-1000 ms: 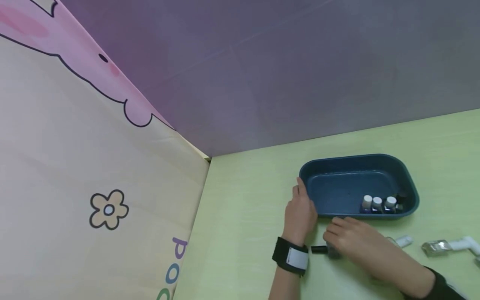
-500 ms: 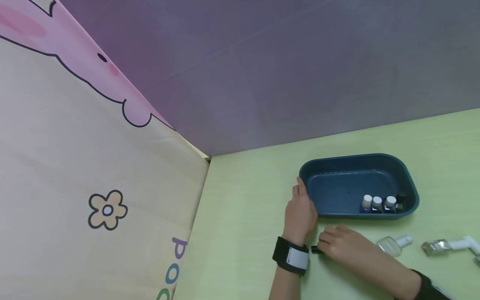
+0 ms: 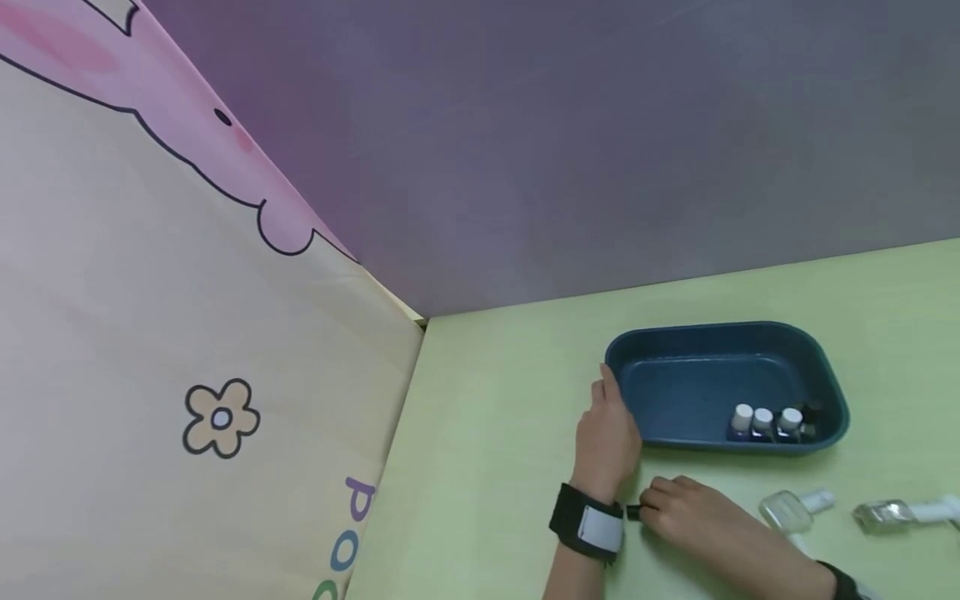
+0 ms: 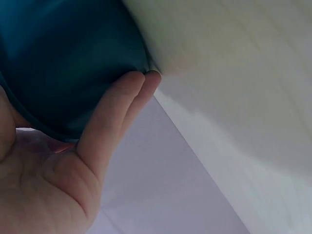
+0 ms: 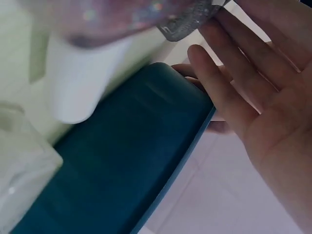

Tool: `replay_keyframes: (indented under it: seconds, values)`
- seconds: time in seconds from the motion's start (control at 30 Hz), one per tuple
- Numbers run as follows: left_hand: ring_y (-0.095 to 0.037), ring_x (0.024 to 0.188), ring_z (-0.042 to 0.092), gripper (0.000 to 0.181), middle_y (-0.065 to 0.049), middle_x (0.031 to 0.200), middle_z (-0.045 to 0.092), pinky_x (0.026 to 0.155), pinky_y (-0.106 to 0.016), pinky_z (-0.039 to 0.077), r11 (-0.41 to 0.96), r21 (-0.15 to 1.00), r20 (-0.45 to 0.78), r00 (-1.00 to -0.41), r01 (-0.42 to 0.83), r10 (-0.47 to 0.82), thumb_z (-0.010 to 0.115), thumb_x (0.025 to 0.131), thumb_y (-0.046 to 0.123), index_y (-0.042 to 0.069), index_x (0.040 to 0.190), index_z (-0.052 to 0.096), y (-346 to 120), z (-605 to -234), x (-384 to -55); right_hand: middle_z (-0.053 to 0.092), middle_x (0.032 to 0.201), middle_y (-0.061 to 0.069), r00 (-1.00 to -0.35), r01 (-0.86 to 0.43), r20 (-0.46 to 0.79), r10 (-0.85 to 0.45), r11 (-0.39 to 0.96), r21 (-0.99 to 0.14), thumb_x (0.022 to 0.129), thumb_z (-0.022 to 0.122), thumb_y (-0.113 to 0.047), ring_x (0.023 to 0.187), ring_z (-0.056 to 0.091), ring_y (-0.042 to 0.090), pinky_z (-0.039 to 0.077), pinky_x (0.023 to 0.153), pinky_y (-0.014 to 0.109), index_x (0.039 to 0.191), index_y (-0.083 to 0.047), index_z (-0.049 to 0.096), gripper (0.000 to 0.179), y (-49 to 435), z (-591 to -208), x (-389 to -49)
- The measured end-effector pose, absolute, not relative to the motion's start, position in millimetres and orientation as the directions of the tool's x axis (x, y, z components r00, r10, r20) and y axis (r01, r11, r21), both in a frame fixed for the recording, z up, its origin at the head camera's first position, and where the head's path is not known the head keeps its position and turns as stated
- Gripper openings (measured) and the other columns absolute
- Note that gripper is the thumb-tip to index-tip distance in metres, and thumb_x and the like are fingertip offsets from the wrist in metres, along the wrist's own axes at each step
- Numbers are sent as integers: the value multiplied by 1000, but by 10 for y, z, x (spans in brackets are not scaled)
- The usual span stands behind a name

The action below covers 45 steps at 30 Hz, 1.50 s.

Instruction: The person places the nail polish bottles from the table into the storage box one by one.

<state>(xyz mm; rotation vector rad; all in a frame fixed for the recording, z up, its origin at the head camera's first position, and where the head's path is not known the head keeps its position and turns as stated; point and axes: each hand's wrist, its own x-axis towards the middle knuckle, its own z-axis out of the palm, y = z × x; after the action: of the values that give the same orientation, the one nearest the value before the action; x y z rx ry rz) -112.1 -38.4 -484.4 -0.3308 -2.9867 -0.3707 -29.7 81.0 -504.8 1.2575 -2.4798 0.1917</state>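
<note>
My left hand rests at the left end of a dark blue tray. In the left wrist view its fingers lie straight along the tray's outer wall. Below the tray, my right hand pinches a nail polish bottle; a black cap sticks out to the left while the hand covers the rest. The right wrist view shows the silver-grey glittery bottle at the fingers. Inside the tray, several nail polish bottles stand at the front right, among them white-capped ones.
On the green table to the right lie a clear nail polish bottle and a glittery one, both white-capped. Another white cap shows beside my right forearm. A grey panel rises behind, and a printed sheet stands left.
My right hand has moved left over the black-capped bottle, uncovering the clear bottle at its right. My left hand stays at the tray. The whole head view has shifted slightly.
</note>
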Motion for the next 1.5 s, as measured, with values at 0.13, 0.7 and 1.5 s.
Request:
replay_keyframes:
  seconds: [0.13, 0.7, 1.5]
  values:
    - [-13, 45, 40, 62, -10, 134, 56, 44, -23, 33, 944, 239, 139, -970, 230, 201, 55, 98, 14, 2, 154, 31, -390, -4845, -1121, 58, 76, -5, -542, -797, 378, -751, 601, 52, 62, 81, -5, 72, 53, 11, 46, 63, 25, 81, -15, 70, 24, 806, -5042, -285]
    - [-12, 44, 38, 63, -11, 133, 55, 44, -23, 33, 945, 213, 149, -964, 249, 221, 56, 99, 15, 0, 154, 29, -400, -4859, -1121, 54, 78, -3, -617, -775, 193, -763, 632, 24, 74, 77, -6, 75, 49, 12, 44, 61, 27, 83, -16, 70, 15, 782, -5045, -274]
    - [-12, 44, 37, 63, -12, 135, 54, 43, -22, 32, 941, 226, 134, -965, 250, 224, 56, 99, 15, 0, 154, 29, -410, -4850, -1113, 60, 89, -6, -642, -767, 132, -755, 636, -84, 79, 74, -5, 77, 58, 8, 53, 70, 31, 100, -16, 70, 24, 888, -4853, -270]
